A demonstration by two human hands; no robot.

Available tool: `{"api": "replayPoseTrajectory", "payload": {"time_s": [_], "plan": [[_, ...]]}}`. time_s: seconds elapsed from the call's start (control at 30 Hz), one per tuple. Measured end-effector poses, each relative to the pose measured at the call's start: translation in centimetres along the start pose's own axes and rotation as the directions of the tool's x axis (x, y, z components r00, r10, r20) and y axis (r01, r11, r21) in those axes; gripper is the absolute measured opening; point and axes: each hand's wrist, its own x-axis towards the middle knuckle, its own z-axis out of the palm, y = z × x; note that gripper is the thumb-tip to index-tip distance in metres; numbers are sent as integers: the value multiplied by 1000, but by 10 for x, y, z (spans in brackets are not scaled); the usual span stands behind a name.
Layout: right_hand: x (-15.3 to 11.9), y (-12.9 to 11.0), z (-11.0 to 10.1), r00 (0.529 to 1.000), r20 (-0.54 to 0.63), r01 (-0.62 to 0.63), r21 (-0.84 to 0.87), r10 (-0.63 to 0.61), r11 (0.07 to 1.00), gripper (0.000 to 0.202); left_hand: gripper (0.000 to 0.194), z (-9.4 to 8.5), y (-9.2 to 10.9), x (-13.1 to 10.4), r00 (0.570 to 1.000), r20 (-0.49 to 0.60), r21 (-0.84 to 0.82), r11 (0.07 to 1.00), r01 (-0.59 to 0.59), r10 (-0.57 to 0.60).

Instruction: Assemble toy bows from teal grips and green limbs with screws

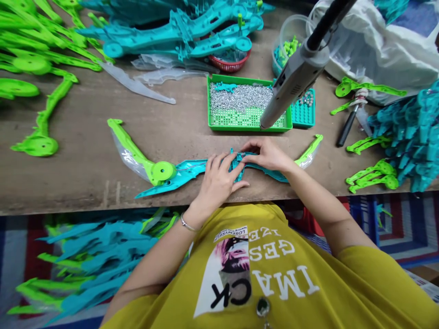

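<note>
Both hands press on the teal-and-green toy assembly (219,167) lying flat at the bench (85,119) front edge, left hand (217,178) flattening its middle to steady it, right hand (265,154) pinching the top edge, just below the green screw tray (247,107).

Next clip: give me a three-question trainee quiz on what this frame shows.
1. True or false: both hands rest on the teal and green toy piece.
2. What fills the green tray? A) small metal screws B) paint C) cloth
3. Which tool hangs over that tray?

Key:
1. True: left hand and right hand both touch it at its middle.
2. A.
3. The grey powered screwdriver.
</note>
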Motion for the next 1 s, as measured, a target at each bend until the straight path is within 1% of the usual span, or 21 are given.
{"api": "replayPoseTrajectory", "payload": {"time_s": [0.17, 0.33, 0.47, 0.63, 0.73, 0.8, 0.87, 0.9, 0.97, 1.0], "plan": [[-2, -1, 4, 998, -38, 47, -105, -51, 993, 18, 54, 8, -3, -6, 997, -74, -103, 995, 5, -13], [-3, 0, 5, 993, -63, 86, -156, -96, 984, 13, 51, 6, -3, -6, 999, -33, -50, 999, 8, -9], [-2, 2, 3, 993, -82, 77, -107, -85, 991, 12, 55, 3, -1, -2, 1000, -16, -16, 1000, -1, 1], [-3, 12, -1, 996, -85, 34, -1, -34, 999, 17, 57, 7, 4, 5, 999, -23, 6, 999, -42, 42], [-6, 17, -8, 997, -82, 15, 32, -13, 999, 25, 57, 8, 8, 12, 998, -23, 23, 998, -57, 58], [-11, 19, -19, 997, -72, 23, 53, -20, 998, 32, 56, 7, 10, 16, 999, -13, 27, 998, -48, 48], [-18, 19, -33, 992, -122, 38, 56, -31, 998, 32, 52, 6, 11, 17, 999, -9, 30, 999, -40, 40], [-23, 20, -41, 983, -182, 40, 40, -32, 998, 30, 50, 5, 11, 17, 999, -14, 28, 999, -38, 38], [-35, 20, -56, 946, -325, 16, -25, -23, 1000, 27, 47, 5, 11, 17, 999, -24, 17, 999, -36, 36], [-42, 21, -61, 926, -376, -4, -65, -20, 998, 25, 46, 5, 11, 17, 999, -26, 10, 999, -33, 33]]}}
